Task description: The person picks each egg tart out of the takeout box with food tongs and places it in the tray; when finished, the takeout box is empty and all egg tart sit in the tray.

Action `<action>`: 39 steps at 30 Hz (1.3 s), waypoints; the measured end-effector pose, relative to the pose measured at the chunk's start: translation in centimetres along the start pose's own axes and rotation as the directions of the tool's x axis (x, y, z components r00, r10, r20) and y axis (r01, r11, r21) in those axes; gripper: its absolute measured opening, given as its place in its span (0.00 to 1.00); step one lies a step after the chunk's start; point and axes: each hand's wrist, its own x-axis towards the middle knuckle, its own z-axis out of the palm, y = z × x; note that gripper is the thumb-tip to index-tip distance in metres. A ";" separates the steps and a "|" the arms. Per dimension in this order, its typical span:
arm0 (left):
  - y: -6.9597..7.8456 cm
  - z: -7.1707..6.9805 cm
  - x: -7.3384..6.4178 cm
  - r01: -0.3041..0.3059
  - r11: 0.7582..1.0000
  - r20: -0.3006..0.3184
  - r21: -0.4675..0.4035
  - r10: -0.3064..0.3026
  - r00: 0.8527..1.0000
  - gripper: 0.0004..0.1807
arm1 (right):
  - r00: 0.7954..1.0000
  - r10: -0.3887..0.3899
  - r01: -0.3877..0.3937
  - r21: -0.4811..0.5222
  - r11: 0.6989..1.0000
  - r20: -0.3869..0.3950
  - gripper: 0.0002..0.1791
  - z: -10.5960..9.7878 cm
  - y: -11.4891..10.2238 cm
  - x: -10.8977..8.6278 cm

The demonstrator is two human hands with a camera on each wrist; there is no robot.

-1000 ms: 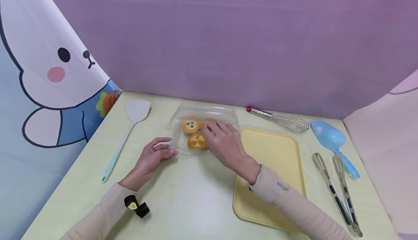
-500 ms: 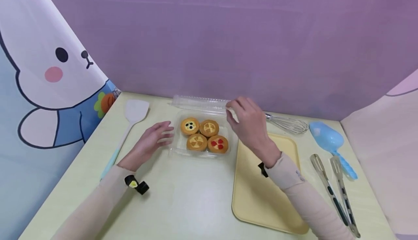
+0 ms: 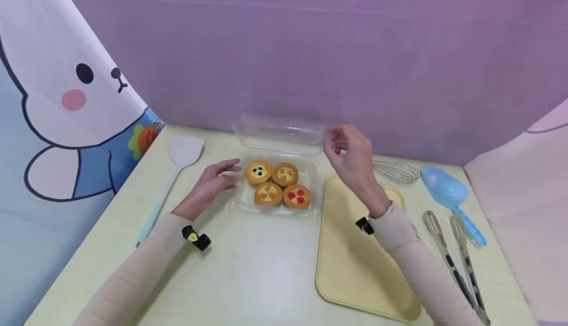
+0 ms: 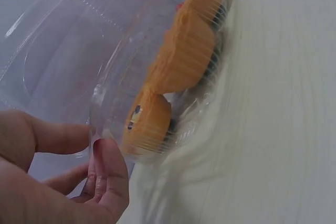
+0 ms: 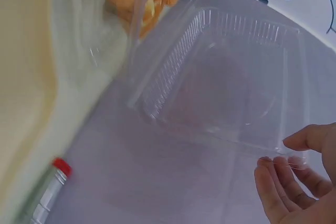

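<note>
A clear plastic clamshell box point(image 3: 243, 202) stands at the back of the table, its hinged lid point(image 3: 284, 138) raised toward the purple backdrop. Inside sit several small tarts point(image 3: 268, 194); one has red pieces on top, another dark dots. My left hand point(image 3: 212, 186) is at the box's left side, and in the left wrist view its thumb point(image 4: 107, 166) and fingers pinch the rim. With thumb and fingertips, my right hand point(image 3: 355, 161) pinches a corner of the raised lid point(image 5: 236, 77), as the right wrist view shows.
Right of the box lies a yellow tray point(image 3: 355, 267), partly under the right forearm. Beyond it are a whisk point(image 3: 395, 170), a blue scoop point(image 3: 445, 186) and metal tongs point(image 3: 452, 262). A spatula point(image 3: 185, 151) with a mint handle lies at left.
The lid has swung up and back from over the tarts, with my right hand moving up and right along with it. My left hand has stayed by the box's left side.
</note>
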 end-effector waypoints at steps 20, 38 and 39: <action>-0.3 -1.3 -6.4 0.081 0.994 0.079 0.073 -0.086 0.993 0.37 | 0.907 0.325 -0.382 0.197 0.903 0.268 0.19 2.0 3.2 -1.8; -0.6 -1.0 -7.7 0.078 0.996 0.070 0.050 -0.082 0.994 0.36 | 0.601 0.570 -0.791 0.318 0.523 0.560 0.30 4.0 6.4 -4.0; -0.6 -1.0 -7.7 0.077 0.996 0.068 0.051 -0.081 0.994 0.36 | 0.593 0.573 -0.799 0.326 0.505 0.566 0.30 4.0 6.5 -4.1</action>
